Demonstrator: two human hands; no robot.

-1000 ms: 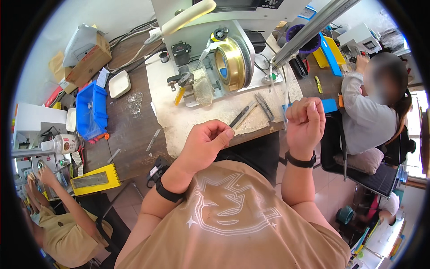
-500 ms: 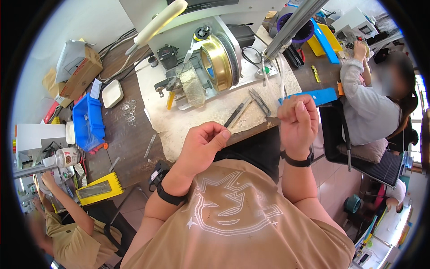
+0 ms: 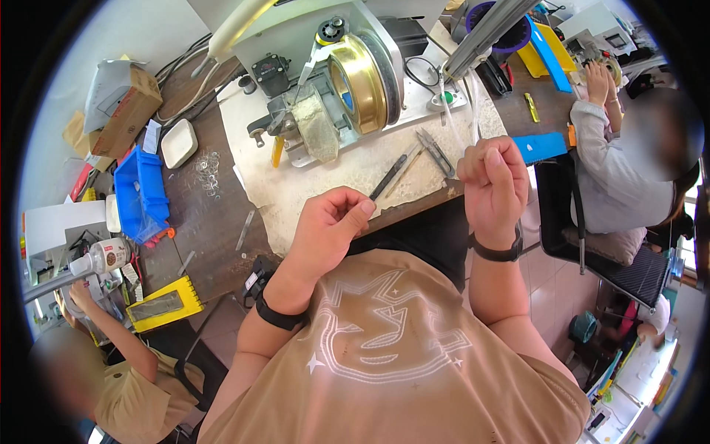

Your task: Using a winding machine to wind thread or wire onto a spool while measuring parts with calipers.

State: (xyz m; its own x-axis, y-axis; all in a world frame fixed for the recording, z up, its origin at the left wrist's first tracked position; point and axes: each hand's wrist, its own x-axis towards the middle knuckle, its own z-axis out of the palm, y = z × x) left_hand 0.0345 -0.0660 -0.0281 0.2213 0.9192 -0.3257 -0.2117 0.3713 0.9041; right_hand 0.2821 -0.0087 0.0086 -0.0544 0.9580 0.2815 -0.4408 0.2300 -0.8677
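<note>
My left hand (image 3: 334,222) is raised over the table's front edge, thumb and forefinger pinched together. Whatever lies in the pinch is too small to make out. My right hand (image 3: 494,185) is held up farther right with its fingers curled closed, and their contents are hidden. Between the hands, on a pale stained sheet (image 3: 277,214), lie a dark-handled slim tool (image 3: 390,176), a thin stick (image 3: 405,174) and a pair of metal tweezers or pliers (image 3: 435,153). Beyond them stands a machine with a shiny gold wheel (image 3: 370,85) and a clear, film-like wrapped roll (image 3: 316,127).
To the left are a blue bin (image 3: 140,196), a white dish (image 3: 180,144), loose clear rings (image 3: 208,174) and a yellow tray (image 3: 166,305). A metal post (image 3: 488,37) and pale tubes rise near my right hand. Co-workers sit at both sides, a chair (image 3: 592,251) at right.
The view has shifted slightly. Both my hands stay closed in nearly the same places, a little higher in the picture. The right-hand co-worker's hands have come together at their bench.
</note>
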